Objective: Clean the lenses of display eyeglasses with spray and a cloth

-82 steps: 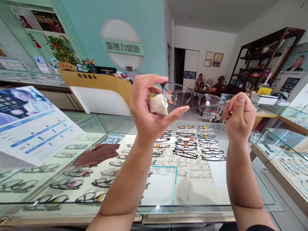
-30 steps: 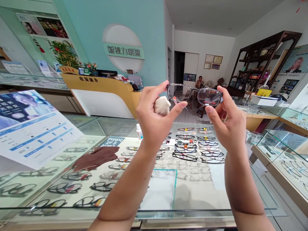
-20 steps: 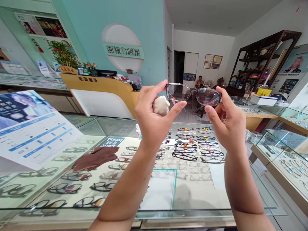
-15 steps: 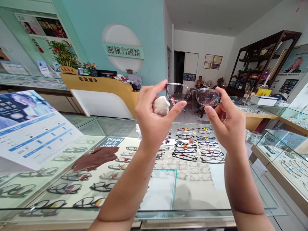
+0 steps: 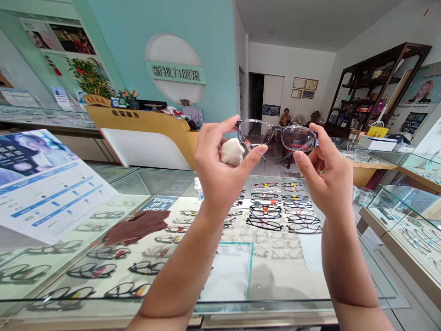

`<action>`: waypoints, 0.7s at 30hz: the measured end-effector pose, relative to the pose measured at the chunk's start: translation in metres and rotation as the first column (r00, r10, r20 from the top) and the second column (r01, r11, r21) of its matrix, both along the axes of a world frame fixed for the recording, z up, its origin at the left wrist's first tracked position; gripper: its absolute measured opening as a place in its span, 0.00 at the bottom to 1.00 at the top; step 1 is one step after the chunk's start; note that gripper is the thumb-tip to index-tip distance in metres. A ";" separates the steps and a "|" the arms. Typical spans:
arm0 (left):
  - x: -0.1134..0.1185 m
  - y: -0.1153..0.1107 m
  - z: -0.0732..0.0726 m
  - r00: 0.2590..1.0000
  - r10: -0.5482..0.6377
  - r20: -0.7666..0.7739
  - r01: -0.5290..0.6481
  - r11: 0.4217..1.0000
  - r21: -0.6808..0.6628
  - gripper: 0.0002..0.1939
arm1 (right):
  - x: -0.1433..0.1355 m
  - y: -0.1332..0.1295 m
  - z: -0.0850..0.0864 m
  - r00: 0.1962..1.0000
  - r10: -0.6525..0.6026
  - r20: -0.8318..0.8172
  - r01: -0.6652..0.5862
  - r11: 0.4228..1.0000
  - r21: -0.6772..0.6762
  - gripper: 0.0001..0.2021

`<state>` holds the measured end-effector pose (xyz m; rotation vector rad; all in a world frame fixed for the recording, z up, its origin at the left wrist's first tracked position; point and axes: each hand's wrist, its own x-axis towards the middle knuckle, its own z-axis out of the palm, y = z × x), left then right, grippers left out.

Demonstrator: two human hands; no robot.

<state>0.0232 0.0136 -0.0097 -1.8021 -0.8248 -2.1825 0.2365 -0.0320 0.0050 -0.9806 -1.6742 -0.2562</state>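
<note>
A pair of clear-lensed glasses (image 5: 276, 128) is held up above the glass display case, its lenses upright. My left hand (image 5: 222, 168) pinches the left end of the frame between thumb and finger, and a bunched white cloth (image 5: 231, 151) is tucked in its palm. At the right end of the frame, the thumb and index finger of my right hand (image 5: 327, 177) grip the rim. Red lettering shows on the right lens. The temples point away behind the lenses.
Beneath my arms, the glass case (image 5: 275, 280) holds rows of glasses. A brown cloth (image 5: 138, 226), a small white bottle (image 5: 199, 189) and a large printed card (image 5: 51, 184) are to the left. Beyond stand a yellow counter (image 5: 144, 126) and a distant seated person (image 5: 285, 118).
Both hands keep their hold on the glasses. The right end of the frame has shifted very slightly to the right.
</note>
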 end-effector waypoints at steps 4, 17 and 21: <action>0.001 -0.002 0.001 1.000 -0.009 0.015 0.008 1.000 0.011 0.30 | 0.000 0.000 0.000 1.000 0.001 -0.002 -0.001 1.000 -0.006 0.28; 0.003 -0.003 0.001 1.000 0.011 0.017 -0.011 1.000 -0.010 0.30 | 0.000 0.000 0.000 1.000 0.008 -0.020 -0.008 1.000 -0.007 0.28; 0.005 -0.003 0.001 0.999 0.032 0.025 -0.032 0.999 -0.006 0.29 | 0.000 0.000 0.001 1.000 0.014 -0.027 -0.014 1.000 -0.004 0.28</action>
